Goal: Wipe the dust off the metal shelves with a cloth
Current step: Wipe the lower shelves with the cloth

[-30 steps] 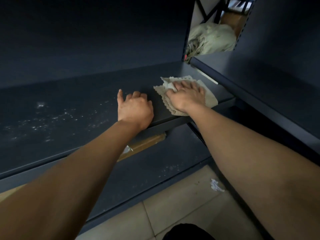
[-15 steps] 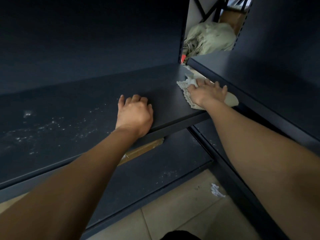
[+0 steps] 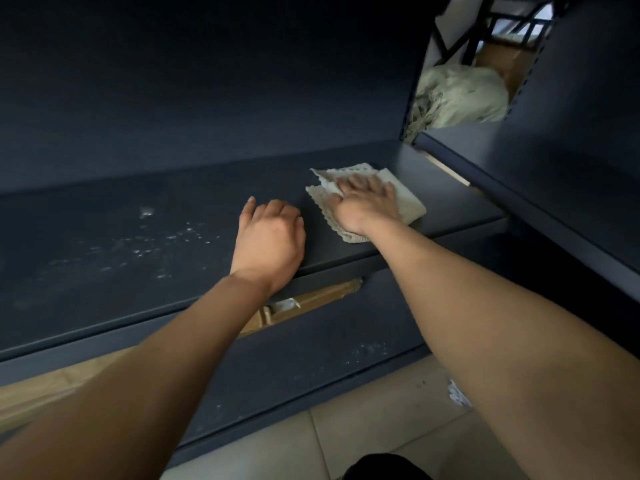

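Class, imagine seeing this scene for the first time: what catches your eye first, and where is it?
The pale cloth under the right hand stands out on the dark shelf, right of centre. Left of the left hand, white dust specks dot the shelf.

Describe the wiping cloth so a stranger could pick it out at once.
Find the long dark metal shelf running across the middle of the view. Toward its right end the right hand presses flat on a pale cream cloth. It is the only light, scallop-edged fabric on the shelf, unlike the greenish bundle behind the shelving.
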Motion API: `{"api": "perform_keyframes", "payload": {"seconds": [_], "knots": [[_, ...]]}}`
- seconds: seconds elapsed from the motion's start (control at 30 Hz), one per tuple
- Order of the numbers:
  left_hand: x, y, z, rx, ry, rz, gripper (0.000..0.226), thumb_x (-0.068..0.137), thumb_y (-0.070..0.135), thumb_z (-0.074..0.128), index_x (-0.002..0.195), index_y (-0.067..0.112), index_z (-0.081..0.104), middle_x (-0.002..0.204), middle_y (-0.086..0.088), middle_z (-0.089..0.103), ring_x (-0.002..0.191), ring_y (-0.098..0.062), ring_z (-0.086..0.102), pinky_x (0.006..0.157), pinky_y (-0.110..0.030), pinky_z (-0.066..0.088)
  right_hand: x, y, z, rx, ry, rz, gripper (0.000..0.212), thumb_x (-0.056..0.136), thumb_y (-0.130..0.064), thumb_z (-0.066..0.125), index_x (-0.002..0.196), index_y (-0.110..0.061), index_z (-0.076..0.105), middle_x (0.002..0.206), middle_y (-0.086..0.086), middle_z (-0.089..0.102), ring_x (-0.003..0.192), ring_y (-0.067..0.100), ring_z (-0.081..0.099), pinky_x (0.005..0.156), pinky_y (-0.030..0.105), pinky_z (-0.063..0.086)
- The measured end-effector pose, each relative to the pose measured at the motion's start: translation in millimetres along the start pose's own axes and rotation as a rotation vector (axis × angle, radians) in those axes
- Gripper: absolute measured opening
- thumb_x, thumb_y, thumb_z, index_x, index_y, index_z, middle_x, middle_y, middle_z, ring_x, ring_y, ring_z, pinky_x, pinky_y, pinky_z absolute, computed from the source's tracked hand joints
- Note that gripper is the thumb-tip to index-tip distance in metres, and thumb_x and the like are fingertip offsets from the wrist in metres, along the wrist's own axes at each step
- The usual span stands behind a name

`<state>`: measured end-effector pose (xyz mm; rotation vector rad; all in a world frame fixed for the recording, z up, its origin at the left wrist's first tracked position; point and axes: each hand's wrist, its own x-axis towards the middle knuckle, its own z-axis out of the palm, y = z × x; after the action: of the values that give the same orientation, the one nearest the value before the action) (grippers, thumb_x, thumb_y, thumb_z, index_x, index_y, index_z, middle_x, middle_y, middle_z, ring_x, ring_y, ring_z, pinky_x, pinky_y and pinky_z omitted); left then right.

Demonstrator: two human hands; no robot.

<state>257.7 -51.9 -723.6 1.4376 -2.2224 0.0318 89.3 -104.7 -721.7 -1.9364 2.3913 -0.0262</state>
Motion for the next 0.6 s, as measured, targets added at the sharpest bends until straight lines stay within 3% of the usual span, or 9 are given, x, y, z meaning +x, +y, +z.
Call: {"api": "perform_keyframes", "payload": {"seconds": [0.3, 0.47, 0.6], "knots": [[-55, -90, -50, 0.135, 0.072, -0.187, 0.038, 0.087, 0.021, 0.032, 0.091, 0.002, 0.065, 0.093, -0.017, 0.065, 0.093, -0.037, 0.059, 0.107, -0.049, 0.028, -45, -157, 10, 0.065, -0.07, -0.333, 0.053, 0.099, -0.048, 0.01, 0.151, -0.037, 0.011, 0.161, -0.012, 0.0, 0.148, 0.021, -0.008, 0.117, 0.044, -0.008], [-71, -104, -56, 0.123, 0.053, -0.229, 0.041, 0.089, 0.022, 0.029, 0.097, 0.002, 0.064, 0.1, -0.017, 0.065, 0.098, -0.037, 0.057, 0.109, -0.046, 0.023, -70, -155, 8, 0.071, -0.081, -0.372, 0.054, 0.099, -0.048, 0.01, 0.151, -0.036, 0.007, 0.16, -0.011, -0.003, 0.148, 0.02, -0.009, 0.118, 0.045, -0.007], [-78, -105, -57, 0.081, 0.051, -0.238, 0.029, 0.095, 0.015, 0.037, 0.105, 0.004, 0.062, 0.109, -0.017, 0.063, 0.106, -0.035, 0.054, 0.111, -0.042, 0.019, -76, -116, 2, 0.04, -0.069, -0.244, 0.055, 0.098, -0.05, 0.007, 0.151, -0.035, 0.005, 0.161, -0.009, -0.004, 0.148, 0.022, -0.007, 0.118, 0.047, -0.004]]}}
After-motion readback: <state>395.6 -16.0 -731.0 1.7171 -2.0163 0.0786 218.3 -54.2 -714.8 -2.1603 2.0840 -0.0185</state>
